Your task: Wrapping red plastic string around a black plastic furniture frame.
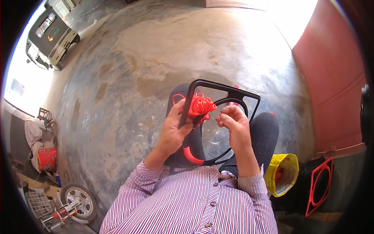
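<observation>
A black frame with straight outer bars and a round ring inside leans over my lap. My left hand grips its left bar, with a bundle of shiny red cord held against the bar at the fingers. Part of the ring's lower left is wrapped in red cord. To the right of the bundle, my right hand is raised inside the frame, thumb and fingers pinched together. Whether a strand lies between those fingertips is too small to make out.
Beside my right leg stands a yellow bag with red material inside. A red frame leans farther right. On the left are a wheel, a red bag and a parked vehicle. Stained concrete floor spreads ahead.
</observation>
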Tool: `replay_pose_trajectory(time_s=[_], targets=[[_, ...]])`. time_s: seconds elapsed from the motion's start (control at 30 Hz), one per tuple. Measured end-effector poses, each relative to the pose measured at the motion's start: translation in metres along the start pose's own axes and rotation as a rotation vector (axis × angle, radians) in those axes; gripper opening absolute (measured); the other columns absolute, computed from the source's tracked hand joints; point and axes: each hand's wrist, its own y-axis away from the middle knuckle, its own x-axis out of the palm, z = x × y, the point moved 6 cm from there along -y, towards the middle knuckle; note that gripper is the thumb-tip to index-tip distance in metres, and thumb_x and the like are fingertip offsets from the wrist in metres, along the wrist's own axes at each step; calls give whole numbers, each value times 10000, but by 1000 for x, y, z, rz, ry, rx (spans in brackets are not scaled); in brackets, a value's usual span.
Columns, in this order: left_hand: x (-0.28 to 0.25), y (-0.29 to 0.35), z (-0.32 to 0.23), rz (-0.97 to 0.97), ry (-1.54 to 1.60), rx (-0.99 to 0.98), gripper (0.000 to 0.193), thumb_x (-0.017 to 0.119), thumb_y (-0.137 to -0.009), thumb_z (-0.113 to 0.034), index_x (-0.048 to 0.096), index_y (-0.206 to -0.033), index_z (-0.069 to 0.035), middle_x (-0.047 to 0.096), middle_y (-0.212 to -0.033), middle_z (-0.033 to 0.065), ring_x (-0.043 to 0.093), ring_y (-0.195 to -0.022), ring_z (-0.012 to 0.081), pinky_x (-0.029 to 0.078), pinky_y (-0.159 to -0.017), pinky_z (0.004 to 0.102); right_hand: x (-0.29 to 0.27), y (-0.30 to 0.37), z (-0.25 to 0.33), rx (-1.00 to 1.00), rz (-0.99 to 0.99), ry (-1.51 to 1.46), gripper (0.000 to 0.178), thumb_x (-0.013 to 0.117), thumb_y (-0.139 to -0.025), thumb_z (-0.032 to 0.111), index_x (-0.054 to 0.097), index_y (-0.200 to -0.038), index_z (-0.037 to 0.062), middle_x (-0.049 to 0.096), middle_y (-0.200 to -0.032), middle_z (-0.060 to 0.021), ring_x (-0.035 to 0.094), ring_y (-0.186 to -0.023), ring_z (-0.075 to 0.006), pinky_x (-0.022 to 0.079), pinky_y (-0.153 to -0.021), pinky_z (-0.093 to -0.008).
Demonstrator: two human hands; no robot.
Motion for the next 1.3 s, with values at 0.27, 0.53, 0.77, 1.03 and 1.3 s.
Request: replay_pose_trajectory(time_s=[0.27,0.53,0.77,1.03,1.3], targets=[[19,5,-28,43,-249,173,304,609,-860,-11,690,-1153,-25,401,-1485,139,483,-1301,292,411,-1046,383,70,31,75,-856,-128,1068,447,830,-707,226,654,-1075,42,609,-1099,-89,533,-1040,-311,417,-947,-410],[16,9,-34,-66,-523,277,247,690,-775,-5,726,-1017,-34,387,-1514,116,443,-1207,294,409,-1018,405,34,19,64,-575,-99,183,297,772,-801,138,655,-1046,17,570,-1199,-99,529,-1132,-219,408,-993,-339],[13,12,-22,-126,-378,249,147,726,-754,1,728,-899,-27,364,-1533,118,467,-1161,229,412,-1009,374,29,21,70,-762,-166,512,291,751,-836,132,640,-1077,11,550,-1214,-92,529,-1131,-201,392,-1019,-333],[12,9,-7,-61,-168,83,77,683,-865,-29,667,-940,-17,528,-1273,83,548,-970,117,473,-841,268,17,24,71,-593,-134,-152,471,706,-856,125,533,-1277,4,532,-1309,-92,529,-1184,-180,387,-1053,-351],[3,2,25,-8,124,-240,121,559,-981,-101,579,-1071,-22,690,-815,85,641,-656,136,525,-628,255,19,75,78,-202,173,-159,697,539,-899,487,443,-1315,-65,603,-1158,-206,629,-966,-260,500,-876,-405]])
